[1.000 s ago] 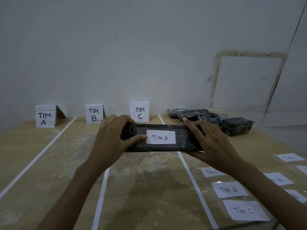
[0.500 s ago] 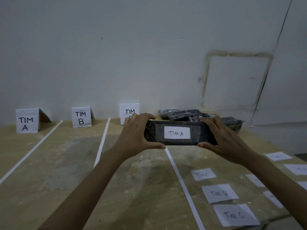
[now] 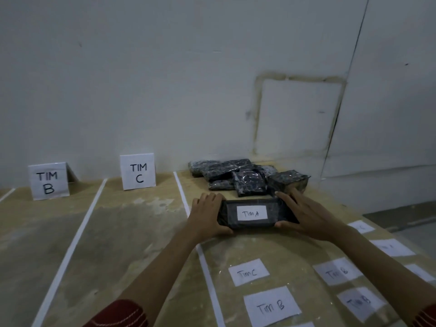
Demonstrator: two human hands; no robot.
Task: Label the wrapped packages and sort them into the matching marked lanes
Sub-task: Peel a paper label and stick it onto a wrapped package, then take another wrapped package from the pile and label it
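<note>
Since a moment ago you are bringing the package down from its raised position and your view is swinging rightward, so the TIM A sign is no longer showing. The package is now hanging low over the tabletop, just in front of the pile of wrapped packages at twelve o'clock; whether it is touching the wood I cannot tell. You are holding it lengthwise by its two short ends, left hand at nine o'clock and right hand at three o'clock. That grip is leaving the top face uncovered, so the white label, handwritten "Tim A", is facing you and reading plainly. On each hand the fingers are curling over the far edge while the thumb is pressing the near edge, so both hands are pinching the package rather than lying spread. At ten o'clock two paper signs are standing by the wall, the TIM B sign and the TIM C sign, each heading a lane marked off by white tape lines. The package is sitting to the right of the tape that closes the C lane, so it is in no matching lane yet; lane A is probably lying off at nine o'clock, out of view. At five o'clock loose labels are waiting flat, the nearest reading "Tim C" and "Tim B"; several further right are too blurred to read.
</note>
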